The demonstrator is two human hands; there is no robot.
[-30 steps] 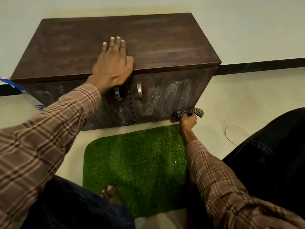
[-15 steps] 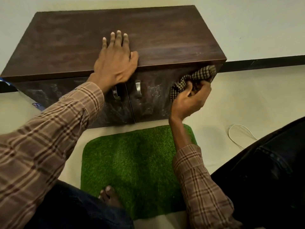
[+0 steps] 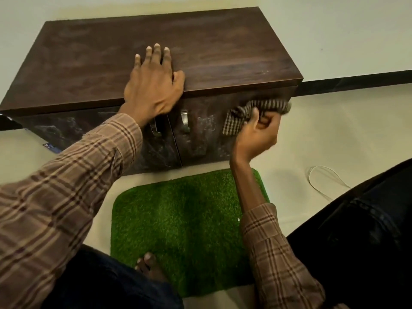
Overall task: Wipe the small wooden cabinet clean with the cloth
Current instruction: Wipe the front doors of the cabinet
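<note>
The small dark wooden cabinet (image 3: 211,52) stands on the floor against the wall, with two doors and two metal handles. My left hand (image 3: 153,85) lies flat on the front edge of its top, fingers spread, above the door handles. My right hand (image 3: 258,132) grips a checked cloth (image 3: 252,112) and presses it against the upper part of the right door, just under the top's edge. The right door shows pale dusty smears between its handle (image 3: 185,121) and the cloth.
A green grass-like mat (image 3: 185,217) lies on the floor in front of the cabinet, with my bare toes (image 3: 148,264) on its near edge. A thin white cord loop (image 3: 323,177) lies on the floor at the right. My dark-trousered knees fill both lower corners.
My right hand has carried the cloth from the bottom edge of the right door up to its top. The left hand has stayed on the cabinet top.
</note>
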